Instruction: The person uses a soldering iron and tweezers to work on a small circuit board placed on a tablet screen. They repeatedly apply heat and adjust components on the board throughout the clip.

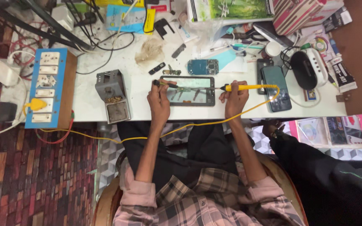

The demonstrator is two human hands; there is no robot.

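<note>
Work is in hand, judged mid-way: the opened tablet (188, 90) lies flat on the white table (147, 111), back cover off, a small circuit board exposed inside its shell. No cover or screws are visible going back on, so closing up looks not yet begun.

Right hand (234, 97): fingers closed round the yellow soldering iron (248, 87), held pen-fashion, tip pointed left at the tablet's right side. Whether the tip touches the board cannot be told. Its yellow cable (181, 127) loops off the table edge and across the lap.

Left hand (159, 97): fingers pinched on a thin dark tool (163, 83), probably tweezers, its end over the tablet's left upper edge.

Tablet: dark frame, pale grey interior, near the table's front edge, between both hands. A blue circuit board (202, 66) lies just behind it; a grey iron stand (113, 95) sits to the left, a dark phone (275, 88) to the right.
</note>
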